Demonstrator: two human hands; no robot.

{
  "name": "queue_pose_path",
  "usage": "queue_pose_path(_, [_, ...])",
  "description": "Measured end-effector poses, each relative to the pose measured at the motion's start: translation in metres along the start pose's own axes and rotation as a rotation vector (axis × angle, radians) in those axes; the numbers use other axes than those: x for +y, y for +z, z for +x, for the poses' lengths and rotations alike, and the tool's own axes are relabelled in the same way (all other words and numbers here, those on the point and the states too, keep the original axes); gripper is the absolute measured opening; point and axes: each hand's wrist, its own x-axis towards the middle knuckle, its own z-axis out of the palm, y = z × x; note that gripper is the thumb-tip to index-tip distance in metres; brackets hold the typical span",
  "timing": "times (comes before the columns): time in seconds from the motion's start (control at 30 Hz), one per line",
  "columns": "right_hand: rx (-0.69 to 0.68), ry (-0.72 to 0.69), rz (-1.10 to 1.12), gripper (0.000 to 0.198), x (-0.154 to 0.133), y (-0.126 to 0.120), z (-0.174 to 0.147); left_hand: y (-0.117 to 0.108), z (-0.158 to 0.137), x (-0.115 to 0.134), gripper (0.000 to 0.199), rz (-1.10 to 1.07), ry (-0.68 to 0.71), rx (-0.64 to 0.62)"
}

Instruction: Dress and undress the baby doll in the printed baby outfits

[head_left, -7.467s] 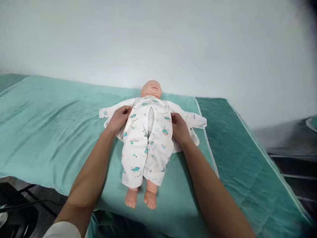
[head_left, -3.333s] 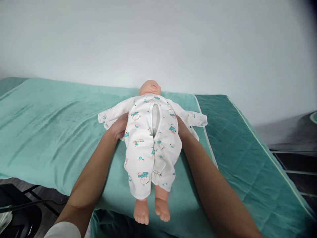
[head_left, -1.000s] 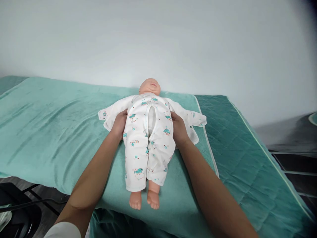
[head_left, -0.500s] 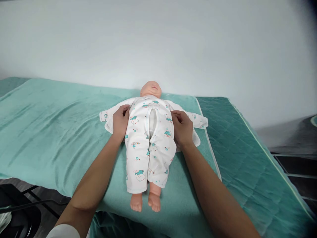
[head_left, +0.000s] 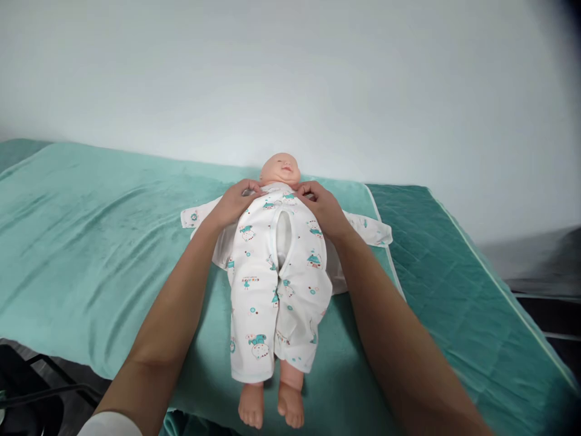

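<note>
Seen from the head, the pants lie on the doll [head_left: 280, 171], seemingly soft, light and best taken by the top edge, where left hand [head_left: 239, 201] and right hand [head_left: 324, 209] curl, grip nearly closed, though whether it pinches the pants [head_left: 255, 297] I cannot tell.

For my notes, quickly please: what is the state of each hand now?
Left hand: curled at the top edge of the pants; grip cannot be told.
Right hand: curled there too; grip cannot be told.
</note>
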Motion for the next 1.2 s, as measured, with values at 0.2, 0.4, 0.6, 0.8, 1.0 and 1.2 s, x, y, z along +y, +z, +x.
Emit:
queue_pose_path(0.2, [-0.184,-0.029,-0.027,0.032,-0.005,-0.010,0.005,0.000,0.007,-0.003,0.024,-0.018,-0.009,-0.025])
queue_pose_path(0.4, [0.053,0.064,-0.050,0.031,0.001,0.007,0.021,0.008,0.025,-0.017,0.021,0.037,-0.020,0.130])
queue_pose_path(0.6, [0.151,0.111,-0.015,0.023,0.001,0.014,0.018,0.013,0.026,-0.025,0.013,0.002,0.080,0.097])
queue_pose_path(0.8, [0.152,-0.043,0.042,0.020,0.006,0.012,-0.004,0.010,0.006,-0.027,0.035,0.152,0.216,0.028])
queue_pose_path(1.0, [0.135,-0.067,0.111,0.033,0.003,0.008,-0.057,0.006,-0.031,-0.044,0.040,0.411,0.278,0.179])
queue_pose_path(1.2, [0.207,0.068,0.078,0.047,-0.015,0.011,-0.154,0.014,-0.100,-0.047,0.042,0.576,0.277,0.299])
